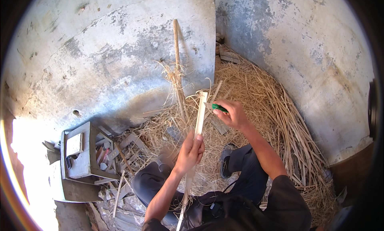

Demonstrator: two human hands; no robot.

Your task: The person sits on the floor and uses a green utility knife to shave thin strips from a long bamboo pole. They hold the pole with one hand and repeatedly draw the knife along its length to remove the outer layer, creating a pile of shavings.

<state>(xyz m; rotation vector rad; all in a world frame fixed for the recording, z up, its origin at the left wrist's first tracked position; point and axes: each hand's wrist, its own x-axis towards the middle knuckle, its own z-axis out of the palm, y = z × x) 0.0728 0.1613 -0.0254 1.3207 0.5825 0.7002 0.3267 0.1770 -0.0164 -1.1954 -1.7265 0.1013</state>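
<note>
A long pale strip of split wood or bamboo [201, 115] runs from my lap up and away from me. My left hand [188, 154] is closed around its middle, thumb lying along the strip. My right hand [235, 114] grips a knife by its green handle [219, 108]. The knife's blade points left toward the far end of the strip; it is hard to make out, and I cannot tell whether it touches. A thin curled shaving [193, 96] hangs beside that end.
A wooden pole [176, 45] tangled with shavings leans on the weathered wall [116, 43]. Straw-like shavings [248, 87] and long thin strips [298, 147] heap up along the right. A small wooden stool [82, 171] stands at left with a phone-like object [69, 162] on it. Scraps [128, 143] lie nearby.
</note>
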